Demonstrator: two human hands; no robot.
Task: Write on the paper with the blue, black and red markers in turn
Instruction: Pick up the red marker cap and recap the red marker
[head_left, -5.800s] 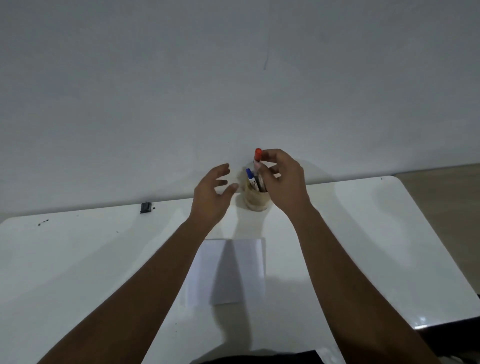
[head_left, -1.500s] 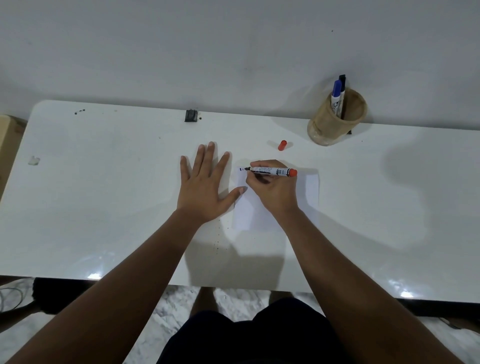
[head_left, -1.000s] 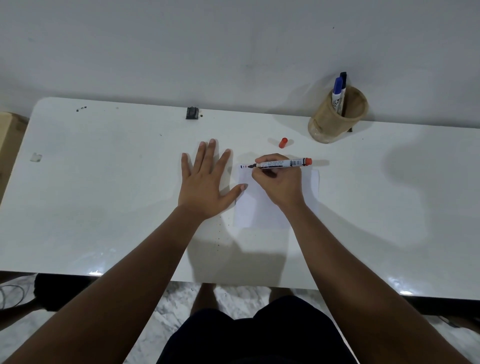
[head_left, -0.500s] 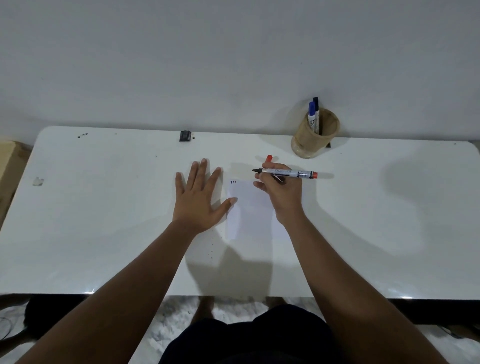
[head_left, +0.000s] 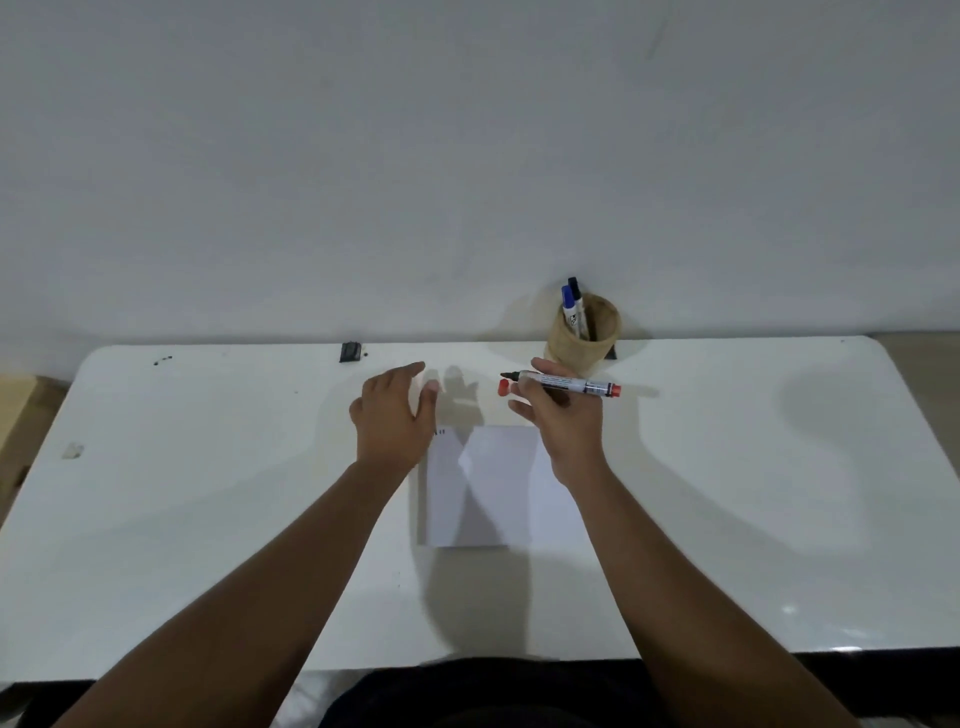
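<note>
While both forearms reach forward from the near edge, the white worktop (head_left: 208, 519) spreads wide to either side of them, with broad bare stretches left of the left hand (head_left: 393, 415) and right of the right hand (head_left: 558, 421). Its far edge meets the wall just beyond the fingertips, and its rounded far corners lie well out from both hands.

Between and just nearer than the two hands lies the paper (head_left: 488, 493), flat on the worktop, its left edge below the left wrist and its right part hidden under the right wrist and forearm. A few small dark marks sit at its far left corner, just beside the left hand.

Beyond the right hand, close to the wall, stands a tan cup (head_left: 584, 340), holding the blue marker (head_left: 570, 309) and the black marker (head_left: 577, 301) upright, both leaning to its left side. Behind its right side a small dark object is partly hidden.

The right hand is raised over the far edge of the paper and grips the red marker (head_left: 563, 383) between thumb and fingers, held level, uncapped tip pointing left toward the left hand, red end pointing right. The left hand is lifted, loosely spread and holding nothing, fingers toward the wall.

Just left of the right fingertips, below the marker tip, the red cap (head_left: 503, 387) rests on the worktop. Farther beyond the left hand, at the far edge, sits a small black clip (head_left: 350, 352).
</note>
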